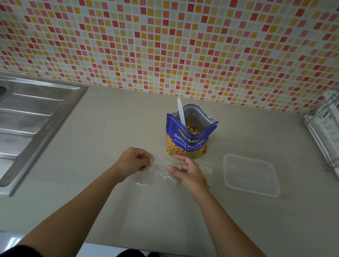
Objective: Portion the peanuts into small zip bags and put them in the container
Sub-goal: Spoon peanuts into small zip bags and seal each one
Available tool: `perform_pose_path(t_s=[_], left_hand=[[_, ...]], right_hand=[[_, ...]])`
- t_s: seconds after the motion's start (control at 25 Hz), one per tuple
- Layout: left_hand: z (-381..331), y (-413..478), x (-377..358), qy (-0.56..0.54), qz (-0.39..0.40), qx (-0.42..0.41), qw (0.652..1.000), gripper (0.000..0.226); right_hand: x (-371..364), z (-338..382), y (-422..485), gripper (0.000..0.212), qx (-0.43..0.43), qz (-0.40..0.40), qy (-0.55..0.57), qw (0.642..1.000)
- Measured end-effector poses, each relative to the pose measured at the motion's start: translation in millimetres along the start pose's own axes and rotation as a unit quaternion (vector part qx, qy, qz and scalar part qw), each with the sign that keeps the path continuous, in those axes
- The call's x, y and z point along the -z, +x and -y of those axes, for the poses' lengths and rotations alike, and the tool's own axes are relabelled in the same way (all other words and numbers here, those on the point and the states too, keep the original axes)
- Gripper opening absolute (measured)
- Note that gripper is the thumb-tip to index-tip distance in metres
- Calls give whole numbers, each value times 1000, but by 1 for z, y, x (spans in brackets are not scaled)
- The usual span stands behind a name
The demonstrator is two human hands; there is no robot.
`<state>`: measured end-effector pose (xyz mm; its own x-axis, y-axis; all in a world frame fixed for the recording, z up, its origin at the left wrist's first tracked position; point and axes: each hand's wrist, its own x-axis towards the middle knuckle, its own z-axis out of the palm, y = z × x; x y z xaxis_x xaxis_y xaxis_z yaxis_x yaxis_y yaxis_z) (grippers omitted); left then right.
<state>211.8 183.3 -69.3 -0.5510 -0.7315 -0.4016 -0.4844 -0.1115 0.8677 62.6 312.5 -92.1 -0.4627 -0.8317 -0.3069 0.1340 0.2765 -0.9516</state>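
Two hands (pixel 135 159) (pixel 187 171) grip one zip bag (pixel 158 169); one peanut pouch (pixel 188 138), one container (pixel 251 175).

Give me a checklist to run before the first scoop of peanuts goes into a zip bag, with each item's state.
1. Peanut bag upright and open: ok.
2. White spoon standing in the peanuts, handle free: ok.
3. Small zip bag held by left hand and right hand: ok.
4. Zip bag's mouth opened: cannot tell, the clear plastic hides it.
5. Container within reach, right of the hands, uncovered: ok.
6. A hand free for the spoon: not ok, both are on the bag.
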Motion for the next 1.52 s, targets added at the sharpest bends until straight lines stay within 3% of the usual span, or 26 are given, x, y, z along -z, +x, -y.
perform_pose_path(t_s=[0.12, 0.2, 0.32, 0.44, 0.6, 0.8, 1.2, 1.32, 1.4, 1.52], left_hand=[[-12, -9, 3, 42, -3, -39, 998, 13], [-23, -18, 3, 45, 6, -50, 998, 11], [-47, -32, 3, 39, -17, -75, 996, 9], [-75, -47, -10, -9, 14, -102, 995, 6], [-109, -50, -28, 11, 51, -150, 987, 6], [-124, -37, -37, 122, 51, -181, 975, 10], [-134, -33, -42, 187, 31, -206, 960, 10], [-137, -36, -42, 181, 39, -215, 959, 9], [-142, -33, -39, 199, -42, -263, 943, 7], [-158, -3, -27, 255, -205, -278, 903, 32]], right_hand=[[6, 11, -8, 35, 38, -18, -46, 998], [13, 16, -14, 37, 96, -77, -112, 986], [29, 27, -31, 48, 240, -172, -268, 917], [37, 40, -48, 60, 333, -167, -349, 860], [43, 63, -52, 83, 361, -159, -390, 832], [51, 78, -39, 78, 343, -184, -445, 806], [59, 86, -30, 40, 385, -177, -441, 791], [61, 92, -31, 40, 377, -161, -434, 802], [64, 95, -31, 40, 367, -155, -417, 817], [70, 101, -29, 42, 351, -160, -394, 834]])
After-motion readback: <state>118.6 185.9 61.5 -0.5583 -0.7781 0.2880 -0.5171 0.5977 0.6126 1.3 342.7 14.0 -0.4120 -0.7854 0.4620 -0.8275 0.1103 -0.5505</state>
